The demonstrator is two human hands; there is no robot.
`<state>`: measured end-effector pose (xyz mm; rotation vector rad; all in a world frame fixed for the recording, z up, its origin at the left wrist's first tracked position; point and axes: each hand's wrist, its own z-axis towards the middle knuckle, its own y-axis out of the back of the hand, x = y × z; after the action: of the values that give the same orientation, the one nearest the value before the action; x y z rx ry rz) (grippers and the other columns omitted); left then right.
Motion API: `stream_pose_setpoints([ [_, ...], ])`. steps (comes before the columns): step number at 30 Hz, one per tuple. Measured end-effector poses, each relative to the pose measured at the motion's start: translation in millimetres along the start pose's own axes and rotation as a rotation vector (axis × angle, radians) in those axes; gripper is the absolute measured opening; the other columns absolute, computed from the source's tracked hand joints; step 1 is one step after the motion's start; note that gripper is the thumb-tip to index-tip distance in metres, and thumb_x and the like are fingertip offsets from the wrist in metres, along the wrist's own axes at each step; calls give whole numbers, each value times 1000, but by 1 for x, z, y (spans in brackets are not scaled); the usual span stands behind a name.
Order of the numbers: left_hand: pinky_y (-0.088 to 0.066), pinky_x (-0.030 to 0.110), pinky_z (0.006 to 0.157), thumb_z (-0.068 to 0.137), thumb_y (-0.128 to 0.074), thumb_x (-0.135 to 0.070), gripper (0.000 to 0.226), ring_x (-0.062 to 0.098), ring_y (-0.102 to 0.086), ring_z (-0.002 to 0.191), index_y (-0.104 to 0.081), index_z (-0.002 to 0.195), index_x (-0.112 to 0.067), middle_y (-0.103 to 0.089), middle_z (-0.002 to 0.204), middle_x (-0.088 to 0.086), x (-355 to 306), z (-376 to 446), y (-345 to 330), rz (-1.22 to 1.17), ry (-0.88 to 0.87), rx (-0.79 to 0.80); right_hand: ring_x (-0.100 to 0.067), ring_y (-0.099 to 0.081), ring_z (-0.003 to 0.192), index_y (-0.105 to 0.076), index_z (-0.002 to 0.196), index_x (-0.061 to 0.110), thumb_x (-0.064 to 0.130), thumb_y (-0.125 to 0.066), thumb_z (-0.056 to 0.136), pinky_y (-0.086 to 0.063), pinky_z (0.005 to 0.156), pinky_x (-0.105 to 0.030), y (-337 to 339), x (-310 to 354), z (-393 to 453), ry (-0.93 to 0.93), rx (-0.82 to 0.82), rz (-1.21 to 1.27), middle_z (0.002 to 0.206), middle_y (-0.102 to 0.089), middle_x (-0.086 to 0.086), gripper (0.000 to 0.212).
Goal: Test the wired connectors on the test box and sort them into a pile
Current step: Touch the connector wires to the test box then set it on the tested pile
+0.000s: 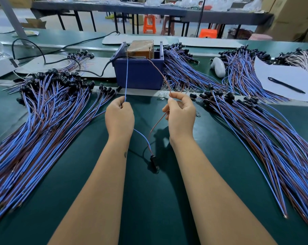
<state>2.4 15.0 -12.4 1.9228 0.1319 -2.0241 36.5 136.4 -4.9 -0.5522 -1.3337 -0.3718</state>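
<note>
Nearest the body from the test box (138, 75), on the green mat (149, 209): black connector (153, 160) of the harness under test, lying flat between the two forearms, closer to the right wrist than to the left. From that connector, two leads fanning away toward the box: blue lead (126, 76) on the left, brown lead (159, 71) on the right.

Short of the box, above the mat: left hand (119, 117), fingers curled, pinching the blue lead at the thumb tip; lead running nearly straight and taut from the pinch up into the left side of the box. Beside it, well apart: right hand (180, 114), thumb and forefinger pinching the brown lead; lead arcing in a loose curve to the right side of the box. Contact of the lead ends with terminals inside the box: cannot tell, hidden by the box wall.

Governing relation for the coming move: long axis of the harness running from the connector away from the body to the box, both lead ends far, connector near. Probable step: test in hand, removal and sorting not yet done. Withdrawal judged to call for a pull toward the body along that axis.

Left of the box: large pile (43, 112) of blue-and-brown harnesses. Right of the box: second pile (255, 129).

Beyond the box: further tables, stools.
</note>
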Motion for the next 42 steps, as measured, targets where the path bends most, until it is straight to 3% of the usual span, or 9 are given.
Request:
stream_pose_setpoints([
  [14, -31, 18, 40, 92, -40, -11, 31, 3, -32, 39, -64, 101, -29, -52, 65, -5, -3, -2, 1, -11, -6, 13, -8, -51, 56, -63, 93, 21, 7, -53, 93, -44, 65, -31, 0, -1, 1, -2, -27, 18, 55, -57, 7, 17],
  [19, -32, 28, 51, 91, -39, -10, 35, 11, -32, 49, -56, 76, -36, -50, 71, 2, -5, -4, 2, -4, -12, 20, -10, -49, 55, -62, 91, 22, 7, -53, 93, -42, 61, -31, -2, -2, 1, 6, -31, 9, 52, -57, 8, 18],
  [25, -31, 18, 41, 93, -40, -10, 30, 4, -32, 40, -61, 95, -31, -51, 70, 0, -5, -3, 2, -18, 0, 20, -11, -50, 58, -62, 92, 21, 6, -53, 93, -43, 64, -32, -1, 0, 0, 2, -34, 19, 52, -56, 9, 17],
  [29, -29, 27, 49, 90, -39, -9, 33, 12, -31, 51, -57, 76, -32, -48, 72, 5, -5, -5, 2, -11, -23, 27, -10, -51, 59, -62, 96, 18, 7, -52, 94, -44, 69, -33, 0, 1, -1, -2, -52, 38, 58, -56, 4, 15],
  [38, -31, 30, 58, 90, -39, -9, 33, 19, -35, 61, -52, 68, -31, -50, 74, 5, -4, -5, 1, -22, -49, 10, -8, -51, 56, -61, 92, 19, 5, -52, 93, -44, 70, -33, 0, 3, 0, -4, -88, 54, 61, -56, 1, 17],
  [42, -32, 26, 51, 89, -41, -11, 30, 13, -35, 51, -61, 77, -31, -51, 64, -2, -1, -1, 1, -41, -36, 23, -7, -51, 55, -62, 92, 20, 6, -52, 93, -44, 69, -31, 1, 2, 0, -2, -87, 54, 62, -57, 1, 17],
])
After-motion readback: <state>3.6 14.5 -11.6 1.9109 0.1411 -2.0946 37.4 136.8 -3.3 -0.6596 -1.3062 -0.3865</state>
